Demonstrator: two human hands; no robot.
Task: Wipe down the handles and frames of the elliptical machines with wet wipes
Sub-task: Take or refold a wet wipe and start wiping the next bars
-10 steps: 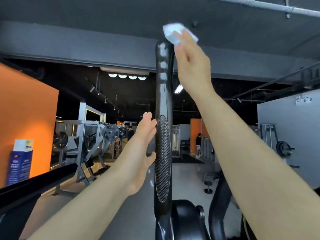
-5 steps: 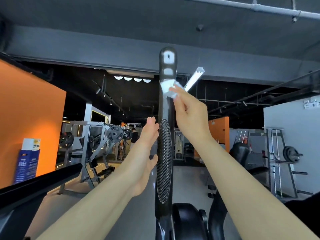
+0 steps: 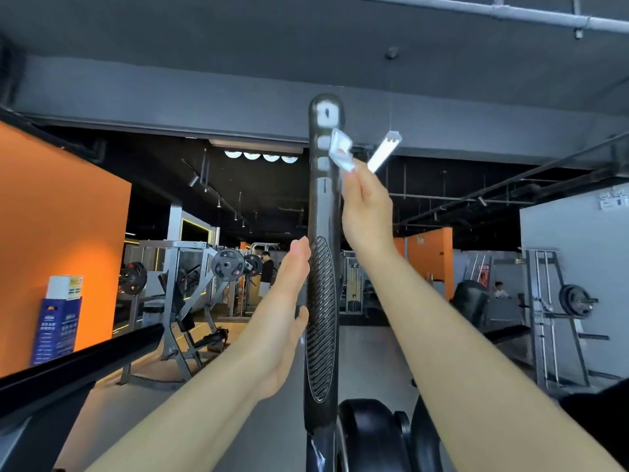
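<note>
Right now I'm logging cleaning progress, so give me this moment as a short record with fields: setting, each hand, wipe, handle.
setting: gym floor, weight racks behind
handle: black upright elliptical handle, ribbed grip on its lower part, silver patches near the top
right hand: right hand pinches the wet wipe and holds it against the handle's upper right side
left hand: left hand with fingers straight, flat against the left side of the ribbed grip
wipe position: just below the handle's top, above the ribbed grip
</note>
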